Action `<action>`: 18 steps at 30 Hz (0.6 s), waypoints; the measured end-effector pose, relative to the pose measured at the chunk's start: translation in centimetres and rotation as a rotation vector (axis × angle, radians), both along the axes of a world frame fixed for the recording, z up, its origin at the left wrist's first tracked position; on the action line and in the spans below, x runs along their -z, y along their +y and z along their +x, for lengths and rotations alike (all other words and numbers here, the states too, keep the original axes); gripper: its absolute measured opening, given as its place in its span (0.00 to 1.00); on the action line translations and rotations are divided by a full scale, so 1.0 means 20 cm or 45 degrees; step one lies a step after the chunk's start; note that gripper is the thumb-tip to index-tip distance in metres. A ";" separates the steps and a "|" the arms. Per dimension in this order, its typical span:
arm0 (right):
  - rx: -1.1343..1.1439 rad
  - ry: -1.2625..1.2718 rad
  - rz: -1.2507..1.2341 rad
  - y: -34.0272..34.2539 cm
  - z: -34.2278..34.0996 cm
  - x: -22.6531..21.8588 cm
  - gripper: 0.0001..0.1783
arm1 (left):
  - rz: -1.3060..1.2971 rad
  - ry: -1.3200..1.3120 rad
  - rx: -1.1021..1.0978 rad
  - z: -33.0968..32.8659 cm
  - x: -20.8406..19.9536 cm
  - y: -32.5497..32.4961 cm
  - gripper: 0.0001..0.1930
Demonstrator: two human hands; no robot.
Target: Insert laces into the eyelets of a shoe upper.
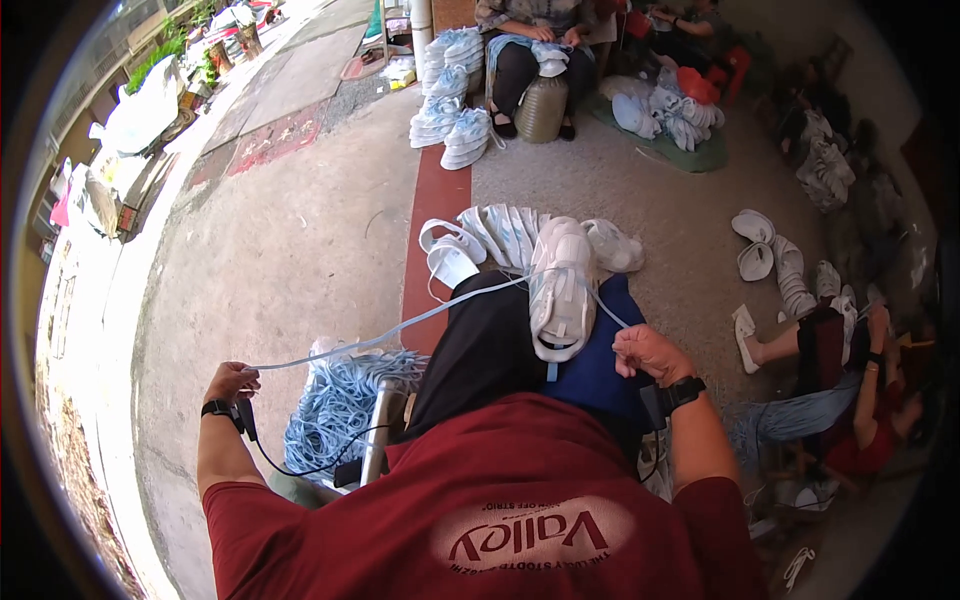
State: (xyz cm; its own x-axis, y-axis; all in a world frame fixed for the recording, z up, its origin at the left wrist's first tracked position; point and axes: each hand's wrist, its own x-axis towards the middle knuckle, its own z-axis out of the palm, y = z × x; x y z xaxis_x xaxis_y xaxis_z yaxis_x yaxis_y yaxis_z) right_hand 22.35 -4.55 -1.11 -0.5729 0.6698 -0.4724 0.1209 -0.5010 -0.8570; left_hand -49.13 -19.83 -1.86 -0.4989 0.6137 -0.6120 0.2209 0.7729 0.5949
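You are in a makeshift shoe workshop, partly open to daylight. Evidence: a white sneaker upper (pixel 562 250) before you, nested uppers (pixel 447 108) stacked on the concrete floor (pixel 290 240), a heap of pale-blue laces (pixel 340 410) at your left, a seated co-worker (pixel 528 18) handling a similar piece.

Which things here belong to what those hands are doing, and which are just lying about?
In the work:
pale blue lace, held by the left hand and right hand
white shoe upper, crossed by the lace
heap of blue laces, likely the supply

Seemingly just about:
red bag-like bundle
white sheeting, upper left
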 end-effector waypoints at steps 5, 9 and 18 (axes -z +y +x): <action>-0.378 -0.414 0.339 0.22 -0.25 -0.04 0.07 | -0.028 -0.184 0.021 0.15 -0.01 0.12 0.13; -0.625 -1.272 0.954 0.35 -0.31 -0.12 0.02 | 0.387 -0.784 0.143 0.64 0.12 0.45 0.15; 0.510 -0.569 1.004 0.47 -0.28 0.11 0.04 | 1.566 -0.055 1.661 2.07 -0.07 1.05 0.07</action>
